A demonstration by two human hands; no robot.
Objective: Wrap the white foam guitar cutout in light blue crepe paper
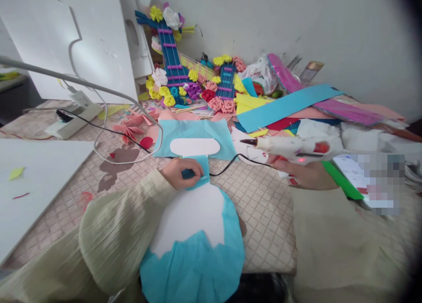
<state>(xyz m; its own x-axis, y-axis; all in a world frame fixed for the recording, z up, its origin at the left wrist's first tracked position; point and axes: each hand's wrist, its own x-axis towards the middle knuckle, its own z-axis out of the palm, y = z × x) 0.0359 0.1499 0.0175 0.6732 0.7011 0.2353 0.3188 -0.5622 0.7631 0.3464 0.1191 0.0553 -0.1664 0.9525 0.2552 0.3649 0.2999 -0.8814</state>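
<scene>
My right hand [308, 173] is wrapped round the handle of a white hot glue gun [296, 146]. Its dark nozzle points left, above the tiled tabletop, and a small red light glows on its side. My left hand [181, 173] has its fingers curled onto the light-blue paper [205, 164] that covers the narrow neck of a cutout. Below that hand is the cutout's round white body [194, 211], with blue crepe paper [194, 268] folded over its edge. Beyond the neck, a white rounded head piece [194, 146] lies on a blue sheet [168, 131].
A black cord [231, 162] crosses behind the neck. At left are a power strip [70, 118], a white cable [94, 147] and a white board [39, 180]. Paper guitars with flowers [174, 61] stand against the wall, beside a blue paper strip [286, 107].
</scene>
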